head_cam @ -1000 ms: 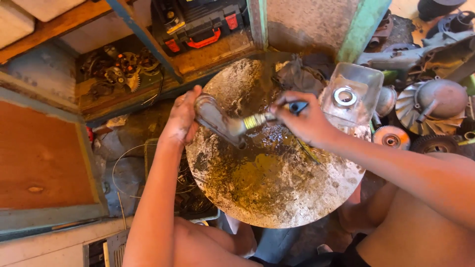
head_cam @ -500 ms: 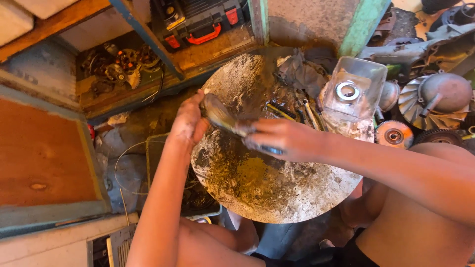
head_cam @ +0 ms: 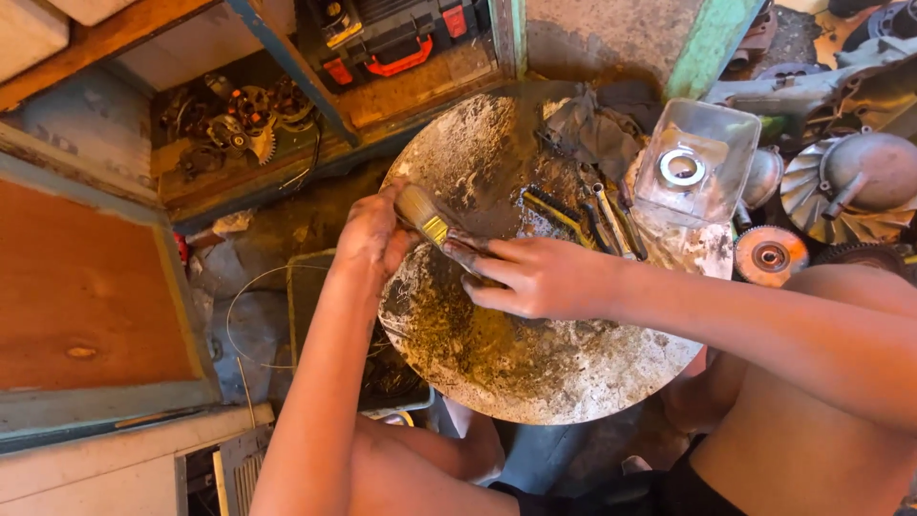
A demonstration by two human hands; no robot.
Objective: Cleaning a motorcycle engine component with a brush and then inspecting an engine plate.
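My right hand (head_cam: 540,277) grips a paintbrush (head_cam: 427,216) with pale bristles and a yellow band; most of the handle is hidden in my fist. My left hand (head_cam: 371,239) is curled at the left rim of a round, grimy metal tray (head_cam: 535,373), and the bristles press against its fingers. Whatever those fingers enclose is hidden. Both hands are smeared with dark grease and hover over the tray's left half.
On the tray's far side lie a grey rag (head_cam: 597,129), several hand tools (head_cam: 583,215) and a clear plastic tub (head_cam: 693,167) with a metal ring. A grinding disc (head_cam: 769,256) and finned metal part (head_cam: 841,191) sit right; a red-black tool case (head_cam: 392,38) and gears (head_cam: 239,119) are on shelves.
My right hand has drawn the brush leftward across the tray toward my left hand. The brush now points up-left, with less of its handle showing.
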